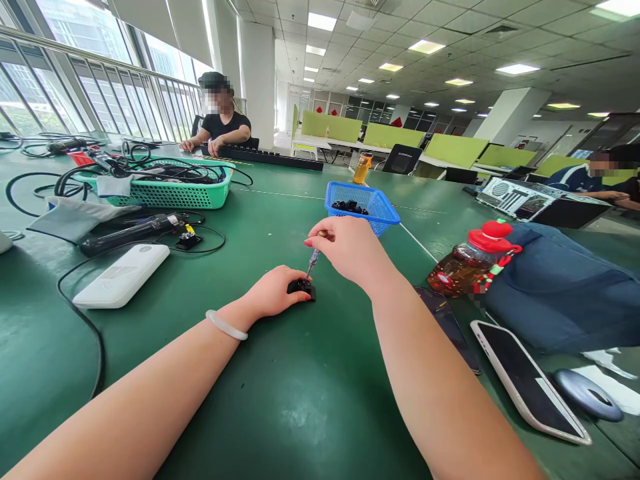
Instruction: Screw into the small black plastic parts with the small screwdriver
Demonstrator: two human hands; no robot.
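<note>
My left hand (274, 292) rests on the green table (280, 400) with its fingers closed around a small black part (301, 288), pinning it to the surface. My right hand (350, 248) hovers just above, closed on a small screwdriver (313, 260) held upright with its tip down on the black part. A pale bangle (226, 325) sits on my left wrist. Behind the hands stands a blue mesh basket (373, 207) with several small black parts in it.
At left lie a white flat device (123, 275), a black tool with cables (131, 233) and a green basket of cables (165, 190). At right are two phones (525, 380), a red-capped bottle (470, 260) and a blue bag (565, 293). Two people sit at the table's far sides.
</note>
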